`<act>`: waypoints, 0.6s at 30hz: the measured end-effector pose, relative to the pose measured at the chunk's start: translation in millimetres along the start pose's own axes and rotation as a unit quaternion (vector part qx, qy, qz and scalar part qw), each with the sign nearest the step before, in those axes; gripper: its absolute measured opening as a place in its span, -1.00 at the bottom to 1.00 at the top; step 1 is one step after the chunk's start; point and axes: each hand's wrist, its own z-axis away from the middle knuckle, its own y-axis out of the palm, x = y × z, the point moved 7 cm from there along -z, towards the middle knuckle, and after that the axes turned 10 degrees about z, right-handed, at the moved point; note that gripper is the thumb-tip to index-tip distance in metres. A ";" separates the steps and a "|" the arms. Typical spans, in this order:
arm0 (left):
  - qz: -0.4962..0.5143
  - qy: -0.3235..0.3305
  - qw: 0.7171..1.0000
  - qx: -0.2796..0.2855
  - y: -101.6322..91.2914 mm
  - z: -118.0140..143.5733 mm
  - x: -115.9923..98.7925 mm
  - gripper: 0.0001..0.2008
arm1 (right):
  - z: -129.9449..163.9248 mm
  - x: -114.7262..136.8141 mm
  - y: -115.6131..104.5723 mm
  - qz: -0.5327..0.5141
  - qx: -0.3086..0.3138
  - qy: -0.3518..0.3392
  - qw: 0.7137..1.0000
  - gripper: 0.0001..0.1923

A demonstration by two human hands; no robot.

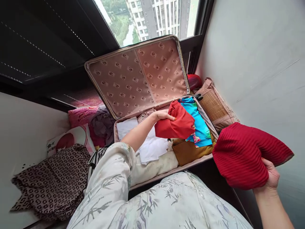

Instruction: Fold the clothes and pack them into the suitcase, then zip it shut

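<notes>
An open suitcase (114,135) with a pink patterned lining lies in front of me, its lid (133,79) raised against the window. My left hand (166,115) is closed on a folded red garment (179,125) above the clothes inside. Under and beside it lie a bright blue garment (200,122), a mustard-brown one (188,152) and white folded clothes (151,144). Off to the right, outside the suitcase, my right hand (271,176) grips a dark red ribbed garment (243,156); the fingers are partly hidden beneath the cloth.
A brown patterned cloth (57,181) lies at the left, near a white printed bag (73,138) and a pink fluffy bundle (83,119). Behind the suitcase's right side are a woven bamboo mat (215,105) and a wall (257,63). A window (152,19) is at the back.
</notes>
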 end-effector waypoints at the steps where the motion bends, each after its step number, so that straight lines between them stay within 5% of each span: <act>1: 0.004 0.016 1.000 -0.007 0.3 0.2 -11.7 -0.29 | 1.3 -0.1 -1.8 0.008 -0.013 0.002 1.000 -0.74; 6: 0.047 0.119 0.983 -0.131 -12.1 4.9 -36.7 -0.50 | 6.5 -1.1 -8.5 0.031 -0.026 0.002 0.999 -0.77; 10: -0.058 0.098 0.969 -0.221 -22.4 8.3 -25.0 -0.52 | 9.4 -3.0 -17.2 0.039 -0.036 0.003 0.999 -0.77; 13: -0.193 0.169 0.914 -0.314 -19.2 23.0 -17.0 -0.59 | 13.6 -3.2 -20.2 0.032 -0.040 0.011 0.999 -0.77; 16: -0.404 0.229 0.829 -0.313 16.2 38.2 18.1 -0.51 | 14.5 -5.9 -15.7 0.009 -0.023 0.024 0.999 -0.74; 18: -0.510 0.192 0.799 -0.256 40.6 38.6 62.2 -0.33 | 12.0 -7.0 -2.2 -0.007 0.029 0.008 1.000 -0.72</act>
